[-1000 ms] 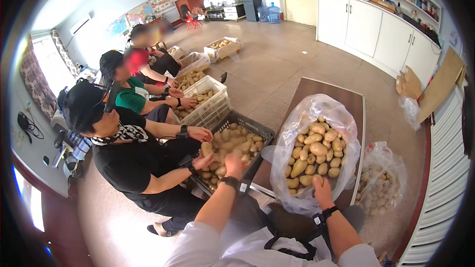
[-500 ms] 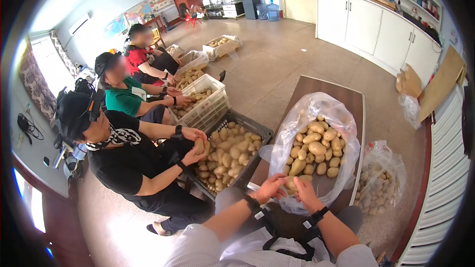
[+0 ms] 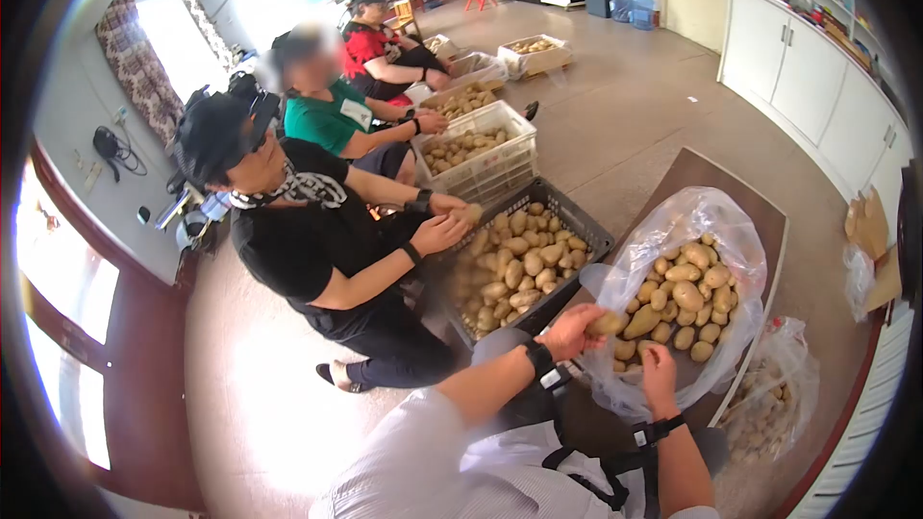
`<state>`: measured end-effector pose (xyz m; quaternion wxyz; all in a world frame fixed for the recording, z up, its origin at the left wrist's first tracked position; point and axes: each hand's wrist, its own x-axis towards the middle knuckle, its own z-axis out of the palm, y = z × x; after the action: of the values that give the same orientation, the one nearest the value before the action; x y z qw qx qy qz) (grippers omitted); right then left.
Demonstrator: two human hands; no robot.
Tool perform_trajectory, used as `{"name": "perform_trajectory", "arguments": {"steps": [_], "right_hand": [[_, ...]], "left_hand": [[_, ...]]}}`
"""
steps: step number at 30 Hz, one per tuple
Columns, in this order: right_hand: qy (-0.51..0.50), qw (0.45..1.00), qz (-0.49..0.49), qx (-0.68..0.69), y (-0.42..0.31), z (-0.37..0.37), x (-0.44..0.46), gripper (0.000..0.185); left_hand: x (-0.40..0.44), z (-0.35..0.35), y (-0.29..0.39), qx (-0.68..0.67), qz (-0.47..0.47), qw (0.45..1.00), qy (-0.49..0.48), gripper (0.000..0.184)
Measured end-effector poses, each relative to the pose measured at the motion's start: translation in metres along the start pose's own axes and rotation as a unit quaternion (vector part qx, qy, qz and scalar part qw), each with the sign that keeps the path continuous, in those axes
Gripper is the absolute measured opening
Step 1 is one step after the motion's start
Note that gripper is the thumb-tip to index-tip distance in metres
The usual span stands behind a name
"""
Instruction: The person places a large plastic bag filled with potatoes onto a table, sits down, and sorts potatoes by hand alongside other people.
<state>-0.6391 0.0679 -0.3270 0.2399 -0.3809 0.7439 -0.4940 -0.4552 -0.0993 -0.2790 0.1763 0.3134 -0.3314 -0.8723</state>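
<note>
My left hand (image 3: 572,331) is closed round a potato (image 3: 607,323) at the near left edge of the open clear plastic bag. My right hand (image 3: 660,380) is over the bag's near side, its fingers bent together close to the potatoes. Whether anything lies between those fingertips I cannot make out. Inside the clear plastic bag (image 3: 745,221) is a heap of potatoes (image 3: 687,293). The bag stands on a brown board or low table (image 3: 702,173) before my knees.
To the left is a black crate (image 3: 586,221) of potatoes, where a person in black (image 3: 288,231) holds a potato. Beyond are a white crate (image 3: 519,149) and two more seated people. Another bag of potatoes (image 3: 769,404) lies on the floor at right.
The view has swung left. My hands have parted: the left has carried the potato leftward, while the right stays over the bag's near side.
</note>
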Motion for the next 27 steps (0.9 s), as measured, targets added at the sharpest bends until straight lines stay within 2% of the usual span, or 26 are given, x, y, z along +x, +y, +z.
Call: {"name": "perform_trajectory", "arguments": {"steps": [1, 4, 7, 8, 14, 16, 18, 20, 21, 22, 23, 25, 27], "right_hand": [[0.027, 0.997, -0.048, -0.056, 0.000, -0.004, -0.003, 0.019], [0.017, 0.991, -0.043, -0.125, 0.007, -0.014, -0.004, 0.019], [0.015, 0.981, -0.051, -0.186, 0.030, -0.016, -0.004, 0.023], [0.011, 0.975, -0.068, -0.213, 0.035, -0.016, -0.003, 0.027], [-0.018, 0.976, -0.026, -0.216, 0.017, -0.016, -0.011, 0.037], [-0.001, 0.969, -0.050, -0.241, 0.005, -0.015, -0.012, 0.039], [0.017, 0.961, -0.077, -0.264, -0.007, -0.014, -0.012, 0.041], [0.006, 0.948, -0.110, -0.300, -0.014, -0.014, -0.009, 0.045], [0.006, 0.948, -0.110, -0.299, -0.013, -0.013, -0.008, 0.045], [-0.017, 0.945, -0.089, -0.315, -0.012, -0.012, -0.006, 0.047], [-0.041, 0.940, -0.068, -0.330, -0.010, -0.010, -0.005, 0.049], [-0.041, 0.941, -0.067, -0.330, -0.007, -0.008, -0.002, 0.049], [-0.042, 0.941, -0.064, -0.330, -0.004, -0.007, 0.000, 0.049]], "left_hand": [[0.001, -0.005, 0.005, -0.033, 0.022, 0.999, 0.001, 0.031], [0.020, -0.027, 0.019, -0.122, 0.044, 0.989, 0.077, 0.032], [0.032, -0.048, 0.033, -0.144, 0.077, 0.975, 0.152, 0.032], [0.039, -0.058, 0.037, -0.139, 0.078, 0.976, 0.146, 0.032], [0.044, -0.093, 0.058, -0.144, 0.132, 0.951, 0.241, 0.034], [0.046, -0.105, 0.062, -0.154, 0.133, 0.937, 0.284, 0.036], [0.040, -0.113, 0.070, -0.176, 0.082, 0.925, 0.327, 0.038], [0.059, -0.162, 0.053, -0.073, 0.134, 0.946, 0.287, 0.037], [0.078, -0.207, 0.035, 0.186, 0.226, 0.928, 0.229, 0.037], [0.090, -0.235, 0.025, 0.353, 0.294, 0.864, 0.204, 0.037], [0.099, -0.258, 0.018, 0.463, 0.365, 0.784, 0.193, 0.038], [0.100, -0.263, 0.016, 0.426, 0.366, 0.800, 0.212, 0.039], [0.103, -0.272, 0.014, 0.368, 0.279, 0.854, 0.238, 0.041]]}}
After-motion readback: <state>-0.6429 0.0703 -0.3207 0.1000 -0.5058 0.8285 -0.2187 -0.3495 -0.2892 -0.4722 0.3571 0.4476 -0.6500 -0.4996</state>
